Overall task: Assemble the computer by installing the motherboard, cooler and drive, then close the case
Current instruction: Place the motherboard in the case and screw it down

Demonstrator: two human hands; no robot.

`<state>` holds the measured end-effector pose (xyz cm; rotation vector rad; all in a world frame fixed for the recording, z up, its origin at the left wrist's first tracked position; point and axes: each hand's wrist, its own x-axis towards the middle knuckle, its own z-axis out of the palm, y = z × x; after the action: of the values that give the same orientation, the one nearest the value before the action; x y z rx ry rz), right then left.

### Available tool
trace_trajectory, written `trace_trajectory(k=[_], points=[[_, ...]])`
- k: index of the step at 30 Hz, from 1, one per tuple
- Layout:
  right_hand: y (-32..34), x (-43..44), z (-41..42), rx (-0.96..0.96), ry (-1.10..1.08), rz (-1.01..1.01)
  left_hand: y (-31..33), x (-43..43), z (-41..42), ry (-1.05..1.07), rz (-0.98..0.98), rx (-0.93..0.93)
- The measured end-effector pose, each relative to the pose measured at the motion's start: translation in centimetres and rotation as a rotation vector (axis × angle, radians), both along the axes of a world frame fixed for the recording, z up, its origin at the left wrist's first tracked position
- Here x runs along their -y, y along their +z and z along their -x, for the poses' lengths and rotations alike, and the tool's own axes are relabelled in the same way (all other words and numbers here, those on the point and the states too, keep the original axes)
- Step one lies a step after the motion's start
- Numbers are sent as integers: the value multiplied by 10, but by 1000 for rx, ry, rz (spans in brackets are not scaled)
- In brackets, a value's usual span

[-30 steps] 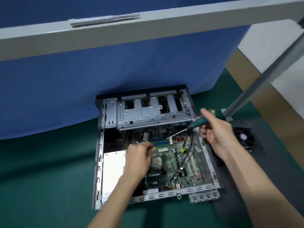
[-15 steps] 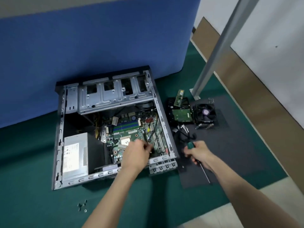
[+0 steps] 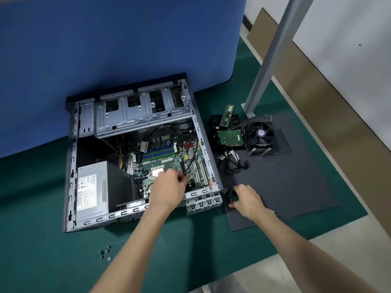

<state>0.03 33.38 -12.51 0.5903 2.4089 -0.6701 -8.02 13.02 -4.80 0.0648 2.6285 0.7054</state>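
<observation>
At centre frame, the open case (image 3: 70, 166) lies on the green counter (image 3: 42, 240), with the motherboard (image 3: 167, 153) seated inside. Over the board, the left hand (image 3: 167, 188) pinches a black cable (image 3: 192, 158). Just beside the case's lower right corner, the right hand (image 3: 247, 199) grips a green-handled screwdriver (image 3: 232, 194) over the dark panel (image 3: 296, 182). At the panel's upper end sit the cooler (image 3: 261, 134) and drive (image 3: 229, 138), side by side.

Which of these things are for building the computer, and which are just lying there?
For the job:
case, motherboard, cooler, drive, side panel, screws, screwdriver gripped by the right hand, black cable pinched by the left hand.

Just lying about:
memory stick (not named in the job), grey post, blue partition, cardboard.
</observation>
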Motion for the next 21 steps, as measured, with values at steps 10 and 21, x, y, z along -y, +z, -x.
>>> trace_trajectory(k=[10, 21], points=[[137, 8, 86, -467, -622, 733, 56, -11, 8, 126, -785, -117], [157, 109, 128, -193, -651, 1213, 82, 44, 42, 219, -803, -302]])
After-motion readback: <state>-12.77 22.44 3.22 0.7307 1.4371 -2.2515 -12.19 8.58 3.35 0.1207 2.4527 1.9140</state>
